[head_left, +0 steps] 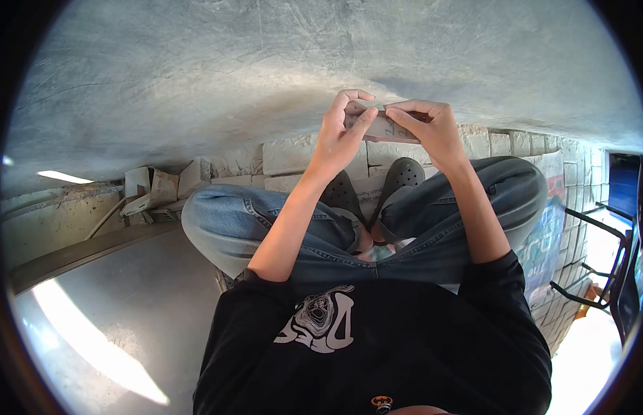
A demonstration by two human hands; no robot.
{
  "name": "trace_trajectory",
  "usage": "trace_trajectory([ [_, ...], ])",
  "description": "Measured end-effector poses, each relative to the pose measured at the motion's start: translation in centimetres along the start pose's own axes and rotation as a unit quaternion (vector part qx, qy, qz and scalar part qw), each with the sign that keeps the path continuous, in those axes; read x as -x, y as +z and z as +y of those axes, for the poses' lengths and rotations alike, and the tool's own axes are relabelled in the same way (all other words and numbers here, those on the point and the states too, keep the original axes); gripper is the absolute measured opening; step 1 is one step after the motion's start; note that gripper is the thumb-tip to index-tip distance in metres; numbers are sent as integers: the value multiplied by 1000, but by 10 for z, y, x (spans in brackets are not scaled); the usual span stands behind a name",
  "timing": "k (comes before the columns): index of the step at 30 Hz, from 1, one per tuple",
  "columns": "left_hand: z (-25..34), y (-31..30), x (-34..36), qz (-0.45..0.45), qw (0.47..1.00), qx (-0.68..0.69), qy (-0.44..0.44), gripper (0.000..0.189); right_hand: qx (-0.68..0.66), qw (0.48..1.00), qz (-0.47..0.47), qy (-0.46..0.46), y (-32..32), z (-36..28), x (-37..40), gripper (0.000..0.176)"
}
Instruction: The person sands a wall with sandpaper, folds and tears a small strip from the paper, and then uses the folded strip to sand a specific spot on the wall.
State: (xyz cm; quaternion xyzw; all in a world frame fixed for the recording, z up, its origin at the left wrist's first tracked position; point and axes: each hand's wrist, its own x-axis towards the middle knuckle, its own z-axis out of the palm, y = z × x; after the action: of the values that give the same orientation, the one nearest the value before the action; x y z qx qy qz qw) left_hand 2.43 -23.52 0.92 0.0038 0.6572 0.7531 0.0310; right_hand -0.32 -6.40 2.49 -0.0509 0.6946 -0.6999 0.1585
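Note:
In front of the grey surface, both hands hold a small, flat, tan piece with dark handwritten marks (pixel 385 129) and a pinkish lower edge. My left hand (pixel 339 131) is closed on its left end, thumb over the face and index finger curled above. At the right end, my right hand (pixel 435 128) pinches the upper edge between thumb and fingers. The thumb tips are close together near the middle of the top edge. The fingers behind the piece are mostly hidden, and its exact kind is unclear.
A large scuffed grey surface (pixel 218 76) fills the area beyond the hands. Pale bricks (pixel 287 158) run below it. Dark clogs (pixel 404 174) stand between bent, jeans-clad legs. Broken blocks (pixel 162 187) and a metal sheet (pixel 148 297) lie left; a black-framed chair (pixel 612 256) stands right.

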Motion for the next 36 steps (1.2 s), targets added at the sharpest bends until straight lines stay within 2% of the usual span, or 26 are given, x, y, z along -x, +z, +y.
trace_trajectory([
  [8,-4,-1,-1,8,1000,25,-2,27,77,996,18,-44,1,5,-2,18],
  [10,-4,-5,-1,-5,997,-75,36,31,48,997,22,-50,3,3,-1,21],
  [11,-4,-5,-1,-4,997,-75,36,31,48,997,22,-50,3,3,-1,21],
  [14,1,-3,0,-4,998,-56,27,32,31,998,15,-53,2,5,-1,24],
  [16,11,1,2,-25,998,33,-50,33,56,997,-7,-60,0,5,-2,24],
  [17,10,1,2,-25,998,33,-50,33,56,997,-7,-59,0,4,-1,24],
  [20,4,-1,1,-7,1000,-22,-9,31,1,998,-23,-50,2,-1,1,23],
  [22,1,-2,-1,-7,998,-40,43,32,24,999,-13,28,3,-4,3,23],
  [23,0,-4,-1,-7,998,-40,43,32,24,999,-13,28,4,-8,4,23],
  [25,1,-6,-2,-17,998,-57,25,35,-22,993,-39,113,5,-15,5,24],
  [29,6,-3,1,-9,1000,-1,-1,36,-43,996,-28,74,4,-9,4,22],
  [31,13,-2,2,-5,992,99,-75,37,-65,996,-30,53,3,-8,4,20],
  [34,15,-4,1,11,981,159,-109,39,-43,997,-37,44,1,-5,2,19],
  [36,16,-4,1,16,986,137,-96,39,-80,995,-38,52,4,-6,4,20],
])
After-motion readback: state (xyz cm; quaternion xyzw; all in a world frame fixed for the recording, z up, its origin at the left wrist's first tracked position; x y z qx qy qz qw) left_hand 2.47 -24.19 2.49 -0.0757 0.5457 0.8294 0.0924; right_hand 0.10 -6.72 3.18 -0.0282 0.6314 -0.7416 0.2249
